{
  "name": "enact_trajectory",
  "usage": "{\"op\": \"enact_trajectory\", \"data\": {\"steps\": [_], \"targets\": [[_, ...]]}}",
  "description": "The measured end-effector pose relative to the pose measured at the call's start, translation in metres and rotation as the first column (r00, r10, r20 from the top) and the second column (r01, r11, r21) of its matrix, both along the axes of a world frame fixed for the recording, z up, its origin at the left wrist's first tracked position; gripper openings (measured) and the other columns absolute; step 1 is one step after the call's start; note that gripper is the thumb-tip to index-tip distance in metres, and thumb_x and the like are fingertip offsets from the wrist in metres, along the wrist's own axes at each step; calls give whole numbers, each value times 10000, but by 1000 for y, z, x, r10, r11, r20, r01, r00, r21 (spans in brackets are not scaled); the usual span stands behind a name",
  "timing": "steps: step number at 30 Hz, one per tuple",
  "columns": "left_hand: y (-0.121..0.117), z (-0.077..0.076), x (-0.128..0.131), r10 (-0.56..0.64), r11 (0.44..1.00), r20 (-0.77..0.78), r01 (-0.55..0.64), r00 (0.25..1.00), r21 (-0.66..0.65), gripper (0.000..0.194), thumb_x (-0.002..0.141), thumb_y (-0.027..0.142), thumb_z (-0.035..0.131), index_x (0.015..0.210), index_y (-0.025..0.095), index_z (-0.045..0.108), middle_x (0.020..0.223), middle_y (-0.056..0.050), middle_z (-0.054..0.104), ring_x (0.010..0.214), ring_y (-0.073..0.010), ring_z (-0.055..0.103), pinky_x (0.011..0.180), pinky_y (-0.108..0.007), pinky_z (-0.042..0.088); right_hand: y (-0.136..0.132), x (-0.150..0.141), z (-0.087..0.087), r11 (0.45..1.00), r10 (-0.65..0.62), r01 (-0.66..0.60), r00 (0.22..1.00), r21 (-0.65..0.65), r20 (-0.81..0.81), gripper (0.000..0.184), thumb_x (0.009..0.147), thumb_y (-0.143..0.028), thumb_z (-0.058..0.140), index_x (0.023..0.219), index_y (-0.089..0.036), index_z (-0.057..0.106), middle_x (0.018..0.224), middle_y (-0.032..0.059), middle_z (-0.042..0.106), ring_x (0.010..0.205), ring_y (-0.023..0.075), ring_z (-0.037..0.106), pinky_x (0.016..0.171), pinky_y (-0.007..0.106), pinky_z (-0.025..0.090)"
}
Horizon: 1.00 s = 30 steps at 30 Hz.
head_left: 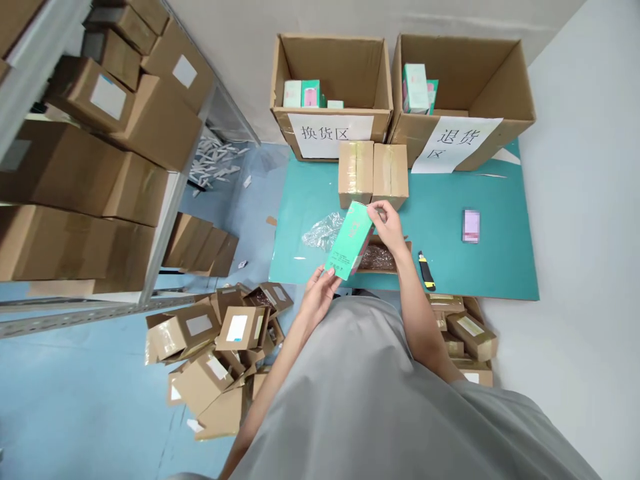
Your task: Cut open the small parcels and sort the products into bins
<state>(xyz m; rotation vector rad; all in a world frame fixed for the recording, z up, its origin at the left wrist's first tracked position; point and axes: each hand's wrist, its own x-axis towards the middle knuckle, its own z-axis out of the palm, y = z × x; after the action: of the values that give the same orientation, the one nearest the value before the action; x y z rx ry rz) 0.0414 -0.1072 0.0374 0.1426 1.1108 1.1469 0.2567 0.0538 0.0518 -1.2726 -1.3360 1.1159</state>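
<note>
A green product box (350,240) with pale print is held tilted over the front of the table. My left hand (320,293) grips its lower end, and my right hand (386,223) pinches its upper right corner. Beneath it lies an open cardboard carton (379,259) with bubble wrap inside, partly hidden by the green box and my right arm. Crumpled clear plastic wrap (323,231) rests on the table just left of the green box. A yellow and black box cutter (427,272) lies to the right of my right forearm.
Two large open cartons, a left one (333,53) and a right one (465,50), hold several green-white boxes on the green table (440,200). Two taped cartons (373,167) stand before them. A phone-like item (471,226) lies right. Discarded cartons (220,360) cover floor left; a loaded shelf (170,207) stands beyond.
</note>
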Motion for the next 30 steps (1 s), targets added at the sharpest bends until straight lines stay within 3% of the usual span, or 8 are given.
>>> {"op": "enact_trajectory", "data": {"steps": [3, 9, 15, 19, 22, 25, 30], "targets": [[-5, 1, -9, -6, 999, 81, 9, 997, -45, 377, 846, 369, 954, 1072, 220, 691, 1167, -87, 842, 1224, -242, 806, 1146, -373, 640, -10, -18, 6, 1000, -31, 31, 999, 1, -9, 663, 954, -925, 651, 1090, -277, 686, 1140, 73, 752, 1095, 256, 714, 940, 395, 643], [-22, 4, -17, -67, 992, 223, 89, 973, -92, 317, 906, 354, 907, 1119, 223, 712, 1180, -84, 845, 1275, -247, 805, 1197, -388, 643, -30, -45, 13, 998, -52, 53, 999, -35, 12, 674, 911, -909, 722, 1107, -264, 701, 1033, 24, 708, 873, 200, 671, 820, 353, 645], [-38, 6, -24, -55, 995, 285, 75, 957, -62, 305, 875, 277, 925, 1099, 208, 729, 1154, -77, 847, 1227, -231, 816, 1166, -356, 653, -55, -50, 28, 995, -95, 95, 993, 16, 69, 615, 961, -868, 669, 1137, -280, 638, 1208, 79, 711, 1178, 262, 687, 996, 392, 631], [-50, 11, -38, -28, 1000, 254, 30, 967, -2, 373, 804, 250, 965, 1088, 205, 727, 1171, -75, 840, 1182, -218, 811, 1143, -356, 643, -66, -56, 37, 998, -55, 54, 987, 9, 150, 535, 1020, -792, 599, 1191, -287, 635, 1296, 103, 720, 1265, 283, 681, 1061, 425, 603], [-59, 13, -52, 9, 999, 163, -15, 987, 32, 489, 737, 269, 1015, 1092, 226, 681, 1130, -49, 823, 1141, -206, 801, 1159, -385, 614, -69, -67, 42, 1000, -22, 22, 981, 2, 193, 503, 1055, -744, 542, 1199, -280, 672, 1350, 113, 727, 1291, 291, 677, 1071, 435, 589], [-68, 13, -65, 61, 995, -12, -60, 998, 77, 615, 659, 302, 1058, 1098, 252, 630, 1152, -29, 787, 1140, -206, 781, 1148, -390, 595, -75, -86, 46, 1000, 19, -14, 981, -25, 191, 508, 1059, -750, 548, 1173, -275, 689, 1291, 98, 756, 1193, 281, 704, 1041, 435, 588], [-80, 13, -81, 133, 969, -417, -28, 899, 247, 593, 650, 382, 1027, 1034, 257, 593, 1512, -104, 619, 1442, -296, 647, 1139, -392, 577, -95, -128, 48, 998, -52, 55, 944, 0, 326, 571, 905, -740, 804, 1221, -293, 641, 1253, 80, 763, 1146, 314, 715, 1065, 488, 580]]}}
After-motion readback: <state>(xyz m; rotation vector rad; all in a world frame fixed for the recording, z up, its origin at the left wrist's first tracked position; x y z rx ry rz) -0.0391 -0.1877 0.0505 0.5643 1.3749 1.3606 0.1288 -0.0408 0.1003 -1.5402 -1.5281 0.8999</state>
